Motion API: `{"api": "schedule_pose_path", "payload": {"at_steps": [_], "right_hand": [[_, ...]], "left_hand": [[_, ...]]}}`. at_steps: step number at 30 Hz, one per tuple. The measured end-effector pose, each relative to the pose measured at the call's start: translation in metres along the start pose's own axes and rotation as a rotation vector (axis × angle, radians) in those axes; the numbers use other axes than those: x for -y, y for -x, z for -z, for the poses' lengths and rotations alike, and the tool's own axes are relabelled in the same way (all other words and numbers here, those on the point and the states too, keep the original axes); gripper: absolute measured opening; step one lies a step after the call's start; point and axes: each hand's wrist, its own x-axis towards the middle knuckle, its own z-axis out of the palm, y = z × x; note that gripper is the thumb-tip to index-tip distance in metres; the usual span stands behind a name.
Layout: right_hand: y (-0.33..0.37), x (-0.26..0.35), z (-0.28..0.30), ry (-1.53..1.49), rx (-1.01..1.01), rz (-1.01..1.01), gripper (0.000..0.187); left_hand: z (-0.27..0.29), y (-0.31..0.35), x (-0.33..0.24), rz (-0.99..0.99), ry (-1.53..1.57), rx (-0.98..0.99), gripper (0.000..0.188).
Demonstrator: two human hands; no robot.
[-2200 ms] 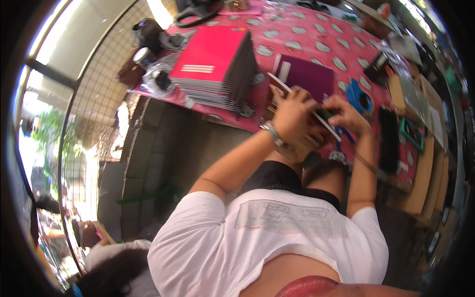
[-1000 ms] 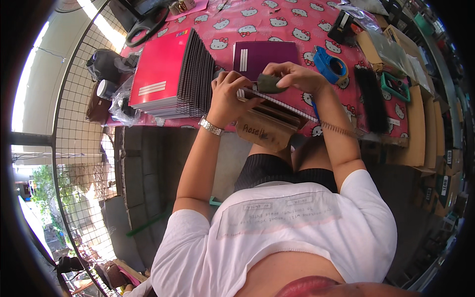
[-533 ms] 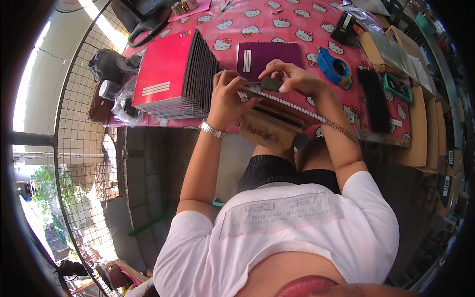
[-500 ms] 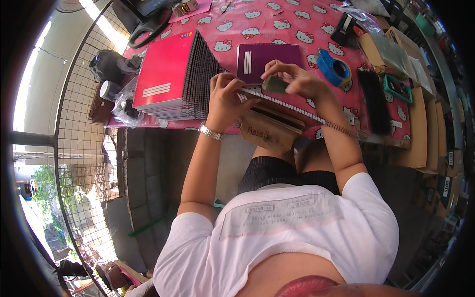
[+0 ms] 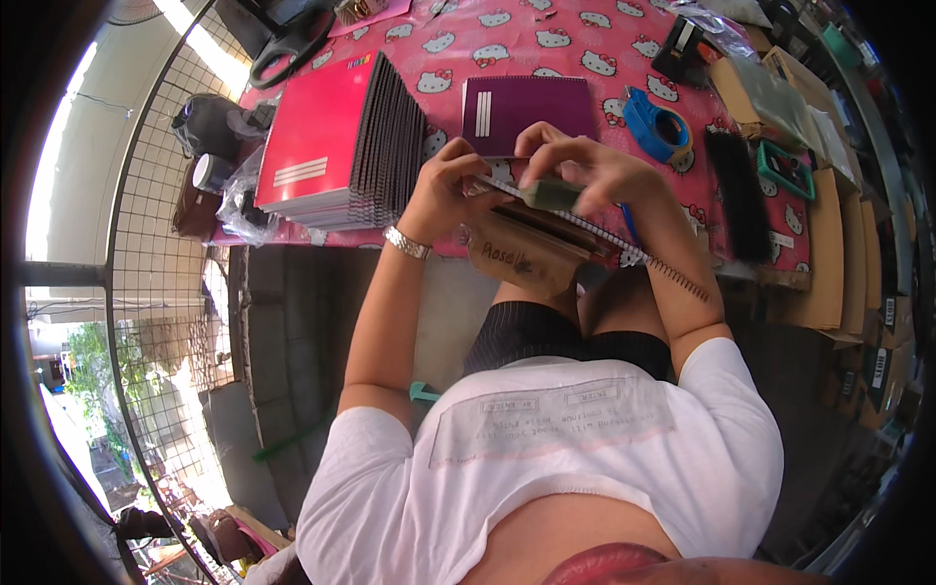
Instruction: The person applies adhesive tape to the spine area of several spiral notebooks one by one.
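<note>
L hand [image 5: 447,190] grip pinched L end of spiral nb [image 5: 597,230] at near edge of surface [image 5: 515,51]. R hand [image 5: 606,177], blurry, grip pinched green pc [image 5: 552,194] by its spine. Red nb stack [image 5: 317,136] L.

The person wears a white T-shirt [image 5: 546,471] with short, loose sleeves [image 5: 356,453] and a wide, round neck hole. A grey patch [image 5: 551,423] on its front has dark writing and little boxes. At 12 o'clock from the shirt are black shorts [image 5: 522,333] with thin pale stripes. At 11 o'clock, a silver band [image 5: 407,243], maybe a watch, sits by the left hand [image 5: 448,190].
</note>
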Motion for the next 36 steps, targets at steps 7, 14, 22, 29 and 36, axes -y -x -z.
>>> {"api": "schedule_pose_path", "payload": {"at_steps": [7,14,22,29,36], "right_hand": [[-0.013,-0.009,0.014,0.118,-0.045,-0.185,0.059],[-0.021,-0.004,0.013,0.107,0.011,-0.128,0.06],[-0.032,-0.001,0.018,0.223,-0.057,-0.181,0.055],[0.007,-0.041,0.049,0.794,-0.324,-0.27,0.049],[0.202,-0.088,0.029,1.406,-1.063,-1.135,0.055]], "left_hand": [[0.002,-0.002,0.001,-0.014,-0.017,0.048,0.036],[0.002,0.004,0.003,0.064,0.055,0.035,0.034],[0.008,0.0,0.009,0.094,0.117,0.028,0.035],[0.006,0.005,0.016,0.058,0.129,0.016,0.025],[0.006,0.01,0.017,0.341,0.672,0.029,0.012]]}}
